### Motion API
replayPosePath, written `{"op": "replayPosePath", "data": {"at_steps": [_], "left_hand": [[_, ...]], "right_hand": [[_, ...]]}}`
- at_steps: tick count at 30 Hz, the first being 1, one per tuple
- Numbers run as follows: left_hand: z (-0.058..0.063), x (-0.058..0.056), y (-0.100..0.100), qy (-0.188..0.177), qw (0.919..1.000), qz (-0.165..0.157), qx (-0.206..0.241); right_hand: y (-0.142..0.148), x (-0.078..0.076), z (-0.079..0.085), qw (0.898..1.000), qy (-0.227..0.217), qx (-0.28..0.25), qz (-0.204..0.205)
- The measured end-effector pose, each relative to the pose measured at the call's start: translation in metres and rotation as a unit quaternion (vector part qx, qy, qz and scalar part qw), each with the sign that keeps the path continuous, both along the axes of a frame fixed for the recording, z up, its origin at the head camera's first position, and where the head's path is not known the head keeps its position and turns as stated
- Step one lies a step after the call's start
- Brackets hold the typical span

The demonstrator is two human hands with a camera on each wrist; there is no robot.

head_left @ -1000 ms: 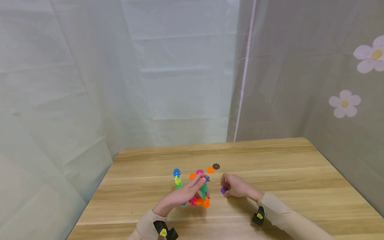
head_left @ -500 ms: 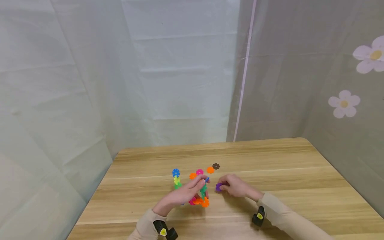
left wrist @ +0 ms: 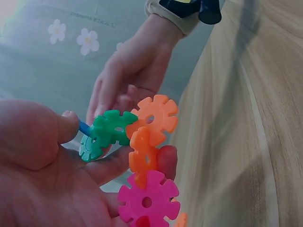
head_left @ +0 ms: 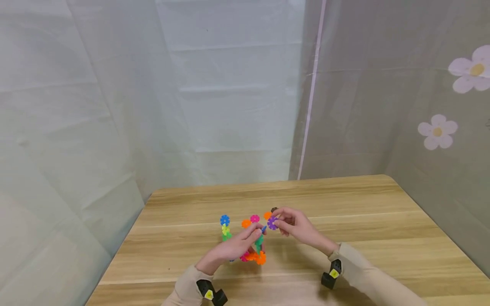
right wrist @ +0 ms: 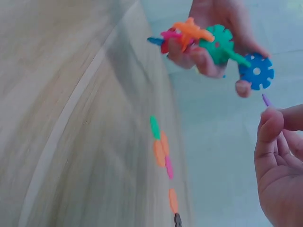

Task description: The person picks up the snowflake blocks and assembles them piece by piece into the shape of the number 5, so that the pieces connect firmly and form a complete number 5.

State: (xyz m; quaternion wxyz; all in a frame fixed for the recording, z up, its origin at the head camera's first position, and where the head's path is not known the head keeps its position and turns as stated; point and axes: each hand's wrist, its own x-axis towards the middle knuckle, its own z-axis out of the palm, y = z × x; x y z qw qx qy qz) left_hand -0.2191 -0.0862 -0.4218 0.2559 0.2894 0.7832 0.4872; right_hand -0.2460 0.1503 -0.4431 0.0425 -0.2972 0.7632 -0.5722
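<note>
My left hand holds a chain of interlocked notched plastic discs, with green, orange and pink ones showing in the left wrist view. Its thumb and fingers pinch a blue disc at the end of the chain. A yellow disc and another blue disc show beyond the hand. Between thumb and fingertips, my right hand pinches a purple disc. It is seen edge-on in the right wrist view, close to the blue disc with a small gap between them.
Loose discs lie on the wooden table beyond the hands: orange, pink, a second orange and dark brown, partly covered by the right hand. Pale curtains hang behind and beside the table.
My right hand has lifted the purple disc off the tabletop and carried it leftward and up, close to the blue disc. The left hand has stayed nearly still with the chain.
</note>
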Motion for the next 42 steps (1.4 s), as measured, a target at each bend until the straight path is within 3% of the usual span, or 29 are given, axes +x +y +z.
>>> {"op": "replayPosePath", "data": {"at_steps": [6, 11, 16, 22, 30, 42], "left_hand": [[-0.002, 0.001, 0.001, 0.002, 1.0, 0.003, -0.005], [-0.002, 0.004, 0.002, 0.007, 0.9999, 0.007, -0.007], [0.004, 0.007, 0.003, 0.045, 0.9973, 0.019, -0.055], [0.011, 0.011, 0.005, 0.078, 0.9914, 0.036, -0.099], [0.01, 0.009, 0.006, 0.044, 0.995, 0.052, -0.074], [0.005, 0.005, 0.003, 0.004, 0.9971, 0.071, -0.026]], "right_hand": [[-0.004, 0.005, 0.007, 1.0, 0.002, -0.008, 0.012], [-0.006, 0.01, 0.015, 0.998, 0.051, 0.02, 0.012], [-0.008, 0.013, 0.023, 0.995, 0.094, 0.032, 0.016], [-0.013, 0.016, 0.027, 0.996, 0.08, 0.027, 0.024], [-0.015, 0.014, 0.023, 0.998, 0.065, 0.005, 0.002], [-0.013, 0.005, 0.009, 0.998, 0.044, 0.034, -0.04]]}}
